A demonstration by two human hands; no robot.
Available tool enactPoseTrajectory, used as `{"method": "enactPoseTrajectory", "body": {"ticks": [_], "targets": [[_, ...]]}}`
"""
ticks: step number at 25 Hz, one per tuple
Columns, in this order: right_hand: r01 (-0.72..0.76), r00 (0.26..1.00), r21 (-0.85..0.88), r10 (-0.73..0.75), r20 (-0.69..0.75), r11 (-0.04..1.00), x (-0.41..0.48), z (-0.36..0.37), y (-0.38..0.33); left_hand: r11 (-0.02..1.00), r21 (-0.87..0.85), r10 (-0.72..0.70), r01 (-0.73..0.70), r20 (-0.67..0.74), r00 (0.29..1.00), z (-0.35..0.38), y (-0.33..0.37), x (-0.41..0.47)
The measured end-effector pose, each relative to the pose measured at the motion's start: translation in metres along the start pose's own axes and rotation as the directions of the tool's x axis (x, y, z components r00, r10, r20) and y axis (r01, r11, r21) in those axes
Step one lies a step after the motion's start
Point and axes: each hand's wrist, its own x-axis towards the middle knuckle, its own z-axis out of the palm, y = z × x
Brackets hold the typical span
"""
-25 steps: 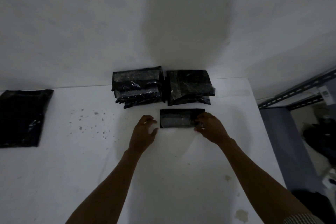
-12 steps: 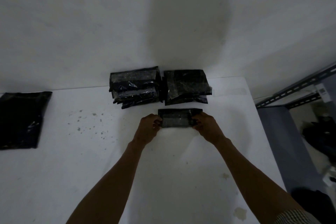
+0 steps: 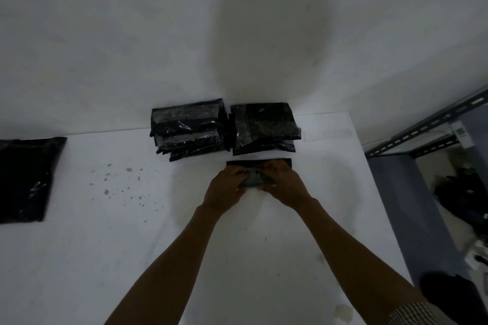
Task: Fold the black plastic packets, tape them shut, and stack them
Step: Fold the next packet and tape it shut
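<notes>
Left hand (image 3: 224, 188), right hand (image 3: 286, 185) pinch black packet (image 3: 254, 181); shelf label (image 3: 462, 134) illegible.

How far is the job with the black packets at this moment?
Done: the left stack and the right stack of folded, taped packets stand at the far edge of the table. In hand: the left hand and the right hand hold one packet in front of the right stack, folding it; it is not yet stacked. Left: flat black packets lie at the table's left side.
</notes>
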Motion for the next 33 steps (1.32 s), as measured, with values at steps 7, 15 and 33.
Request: {"method": "enactPoseTrajectory", "body": {"ticks": [7, 15, 33], "targets": [[0.008, 0.996, -0.026, -0.005, 0.089, 1.000, 0.002, -0.007, 0.020, 0.999, -0.048, -0.001, 0.004, 0.052, 0.999, 0.002, -0.027, -0.001], [0.059, 0.997, -0.068, -0.062, -0.043, 0.996, 0.001, 0.002, 0.003, 0.994, 0.075, 0.084, -0.086, 0.030, 0.996, 0.001, -0.006, 0.006], [0.148, 0.986, -0.133, -0.157, -0.054, 0.980, 0.005, 0.013, 0.004, 0.999, 0.047, 0.016, -0.015, -0.020, 1.000, 0.017, -0.014, 0.002]]}}
